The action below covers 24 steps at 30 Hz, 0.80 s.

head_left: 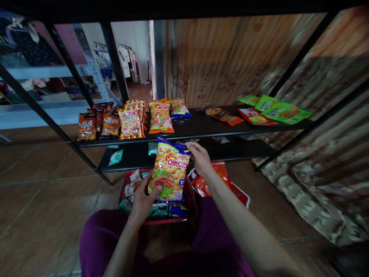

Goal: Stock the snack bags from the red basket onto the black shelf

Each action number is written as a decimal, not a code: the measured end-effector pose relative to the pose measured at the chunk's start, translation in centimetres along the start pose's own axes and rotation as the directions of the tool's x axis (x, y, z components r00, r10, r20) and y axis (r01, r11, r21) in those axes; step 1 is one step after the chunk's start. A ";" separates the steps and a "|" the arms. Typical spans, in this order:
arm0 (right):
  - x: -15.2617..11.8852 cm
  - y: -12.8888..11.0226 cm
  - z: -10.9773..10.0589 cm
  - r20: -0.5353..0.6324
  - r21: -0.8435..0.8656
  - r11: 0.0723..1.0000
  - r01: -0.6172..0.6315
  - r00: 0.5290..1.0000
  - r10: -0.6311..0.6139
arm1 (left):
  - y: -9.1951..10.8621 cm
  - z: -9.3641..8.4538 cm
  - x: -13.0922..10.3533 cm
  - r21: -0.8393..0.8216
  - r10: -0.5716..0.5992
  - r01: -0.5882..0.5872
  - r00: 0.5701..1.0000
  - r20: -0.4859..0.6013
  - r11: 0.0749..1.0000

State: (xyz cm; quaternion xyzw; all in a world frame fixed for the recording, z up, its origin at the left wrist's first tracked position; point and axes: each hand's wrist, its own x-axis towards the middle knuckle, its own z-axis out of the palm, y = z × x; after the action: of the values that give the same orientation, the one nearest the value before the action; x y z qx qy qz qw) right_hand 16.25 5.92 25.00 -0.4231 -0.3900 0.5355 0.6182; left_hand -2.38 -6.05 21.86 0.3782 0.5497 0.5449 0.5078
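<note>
Both my hands hold a blue and yellow snack bag (172, 169), upright with its printed front toward me. My left hand (143, 200) grips its lower left side, thumb across the front. At the top right corner, my right hand (199, 156) pinches the edge of the bag. Below it stands a red basket (194, 209) filled with several snack packets. Behind the bag, on the upper black shelf (198, 126), are orange snack bags (160, 117) and another blue and yellow snack bag (179, 108).
Red and yellow packets (132, 123) and dark orange packets (87, 127) stand at the shelf's left. Green packets (284, 109) lie at its right, near a brown packet (220, 113). Teal packets (116, 157) lie on the lower shelf. Red packaging (220, 171) is right of the basket.
</note>
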 end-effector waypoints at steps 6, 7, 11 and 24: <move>0.9 -4.1 1.4 0.473 -0.334 0.892 0.304 0.873 -0.121 | -0.8 -0.4 0.1 0.054 0.029 -0.029 1.000 -0.005 0.998; 1.0 -4.5 1.9 0.528 -0.352 0.883 0.311 0.845 -0.087 | -0.8 -0.4 0.1 0.074 0.040 -0.040 0.999 0.003 0.996; 1.4 -4.6 3.3 0.666 -0.399 0.866 0.301 0.745 0.048 | -0.7 -0.5 -0.1 0.086 0.029 -0.032 0.999 0.035 0.996; 3.1 -1.7 4.6 0.441 -0.432 0.858 0.279 0.895 -0.069 | -2.6 -0.2 -1.1 0.001 0.092 -0.093 0.985 -0.146 0.996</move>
State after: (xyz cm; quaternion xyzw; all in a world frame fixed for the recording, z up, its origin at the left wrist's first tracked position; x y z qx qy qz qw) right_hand 12.94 9.32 28.27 -0.4044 -0.6696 0.4375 0.4435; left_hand -2.00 -7.49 19.40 0.3610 0.5656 0.5956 0.4418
